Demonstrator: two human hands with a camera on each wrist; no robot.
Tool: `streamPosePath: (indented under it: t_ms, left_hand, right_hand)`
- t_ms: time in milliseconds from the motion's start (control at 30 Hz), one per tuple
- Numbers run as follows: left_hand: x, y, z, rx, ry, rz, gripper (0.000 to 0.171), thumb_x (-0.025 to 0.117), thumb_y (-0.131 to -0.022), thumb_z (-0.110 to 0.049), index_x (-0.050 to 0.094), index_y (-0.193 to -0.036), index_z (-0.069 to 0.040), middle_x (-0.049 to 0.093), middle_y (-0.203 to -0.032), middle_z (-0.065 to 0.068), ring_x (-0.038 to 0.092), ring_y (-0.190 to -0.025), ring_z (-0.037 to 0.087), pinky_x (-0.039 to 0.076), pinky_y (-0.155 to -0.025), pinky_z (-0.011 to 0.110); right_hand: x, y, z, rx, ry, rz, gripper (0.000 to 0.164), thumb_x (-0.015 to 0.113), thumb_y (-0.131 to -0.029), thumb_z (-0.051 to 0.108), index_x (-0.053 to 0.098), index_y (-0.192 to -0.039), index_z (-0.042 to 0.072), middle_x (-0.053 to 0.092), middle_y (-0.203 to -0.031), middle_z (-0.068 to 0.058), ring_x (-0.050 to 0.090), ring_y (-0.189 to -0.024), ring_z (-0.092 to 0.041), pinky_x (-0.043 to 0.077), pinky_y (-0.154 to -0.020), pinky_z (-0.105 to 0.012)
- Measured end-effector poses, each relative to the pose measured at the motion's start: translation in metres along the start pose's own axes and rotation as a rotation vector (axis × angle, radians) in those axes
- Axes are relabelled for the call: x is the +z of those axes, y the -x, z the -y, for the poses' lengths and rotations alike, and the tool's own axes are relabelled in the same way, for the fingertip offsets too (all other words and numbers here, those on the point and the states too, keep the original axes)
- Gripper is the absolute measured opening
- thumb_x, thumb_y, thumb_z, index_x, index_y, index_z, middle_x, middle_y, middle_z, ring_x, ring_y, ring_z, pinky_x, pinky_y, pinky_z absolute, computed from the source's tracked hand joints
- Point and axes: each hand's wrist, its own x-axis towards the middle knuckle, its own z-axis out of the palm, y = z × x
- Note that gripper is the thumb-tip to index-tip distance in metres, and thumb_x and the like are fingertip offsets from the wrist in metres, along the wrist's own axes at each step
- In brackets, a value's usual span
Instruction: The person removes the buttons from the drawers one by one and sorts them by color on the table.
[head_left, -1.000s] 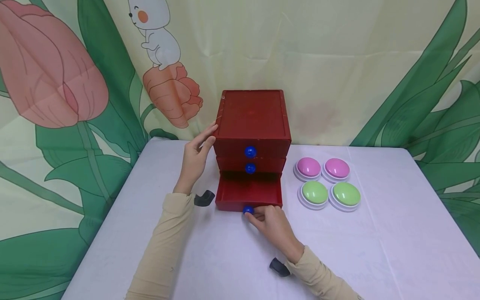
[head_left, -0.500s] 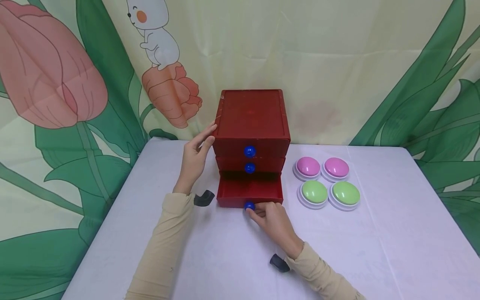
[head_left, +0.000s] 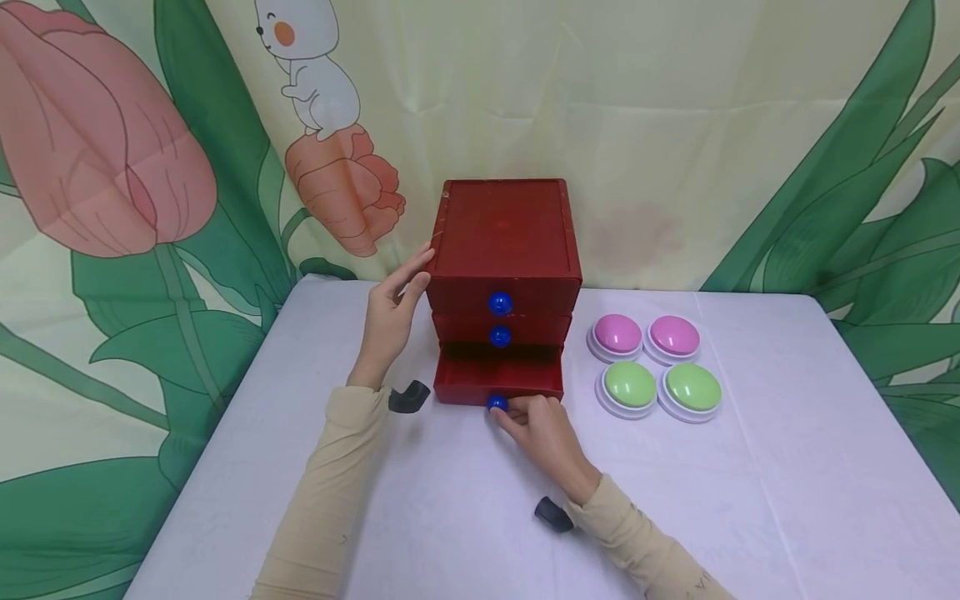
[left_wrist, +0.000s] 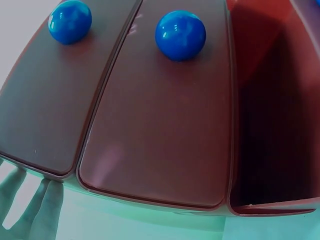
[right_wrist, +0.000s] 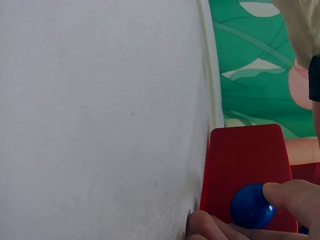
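Note:
A small red drawer cabinet (head_left: 504,229) stands on the table with its bottom drawer (head_left: 465,390) pulled partly out; the part of the drawer's inside that shows is bare red. My right hand (head_left: 546,437) pinches the blue round knob (right_wrist: 250,206) of that drawer between thumb and fingers. Against the cabinet's left side rests my left hand (head_left: 388,321), its fingers straight. In the left wrist view, the top drawer (left_wrist: 45,95) and middle drawer (left_wrist: 160,115) are closed, each with a blue knob, and the left fingers (left_wrist: 46,212) touch the cabinet's side.
To the cabinet's right sit two pink push buttons (head_left: 618,333) and two green push buttons (head_left: 630,384) on white bases. A white cloth covers the table (head_left: 450,517). Behind hangs a printed curtain (head_left: 645,150) close to the cabinet's back.
My right hand has moved away from me, and the bottom drawer has slid inward with it, so less of it sticks out. The left hand has stayed in place.

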Motion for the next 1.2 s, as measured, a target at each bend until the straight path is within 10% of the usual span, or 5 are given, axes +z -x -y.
streamPosePath:
  t_ms: [800, 1200]
  left_hand:
    - [0.001, 0.0, 0.001, -0.009, -0.011, -0.003, 0.041, 0.056, -0.101, -0.011, 0.054, -0.141, -0.002, 0.05, -0.15, 0.009, 0.046, -0.14, 0.022, 0.044, -0.109, 0.041]
    - [0.001, 0.001, 0.0, -0.002, -0.007, -0.008, 0.04, 0.055, -0.102, -0.009, 0.054, -0.141, -0.001, 0.049, -0.15, 0.01, 0.046, -0.14, 0.022, 0.043, -0.11, 0.044]
  right_hand:
    - [-0.004, -0.02, 0.001, 0.023, 0.014, 0.017, 0.014, 0.075, -0.089, 0.019, 0.078, -0.087, 0.005, 0.075, -0.075, -0.006, 0.06, -0.058, -0.008, 0.043, -0.051, -0.018]
    - [-0.007, -0.033, -0.001, 0.015, 0.047, 0.033, 0.025, 0.074, -0.091, 0.02, 0.07, -0.071, 0.004, 0.045, -0.046, 0.003, 0.04, -0.045, -0.011, 0.026, -0.045, -0.021]
